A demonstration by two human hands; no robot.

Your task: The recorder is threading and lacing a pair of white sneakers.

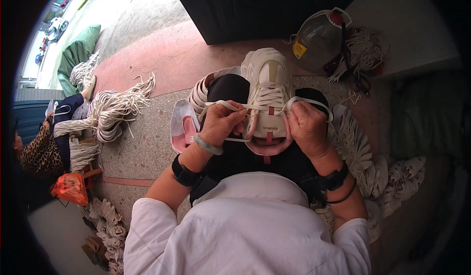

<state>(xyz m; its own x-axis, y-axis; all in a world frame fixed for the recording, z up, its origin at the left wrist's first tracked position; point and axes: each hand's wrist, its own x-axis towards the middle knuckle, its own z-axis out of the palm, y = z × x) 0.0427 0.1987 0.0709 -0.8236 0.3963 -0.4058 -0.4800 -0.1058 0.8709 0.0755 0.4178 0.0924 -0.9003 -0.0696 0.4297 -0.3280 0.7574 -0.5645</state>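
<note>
A cream sneaker (266,71) with a pink collar lining rests between my knees, toe pointing away from me. White shoelace (271,97) crosses its tongue in several rows. My left hand (222,122) is closed at the left eyelet edge, pinching a lace that runs from the shoe. On the opposite side, my right hand (306,128) pinches the other length of lace beside the upper eyelets, and a loop of it arches over my right knee. Fingertips of both hands are partly hidden. Next to my left knee lies a white and pink shoe upper (184,128).
Bundles of white laces (120,106) lie on the speckled floor at left, near a seated person (41,145) and an orange bag (71,187). Stacked shoe parts (355,145) stand at right. A clear plastic jug (316,42) sits ahead, beside a dark box (260,10).
</note>
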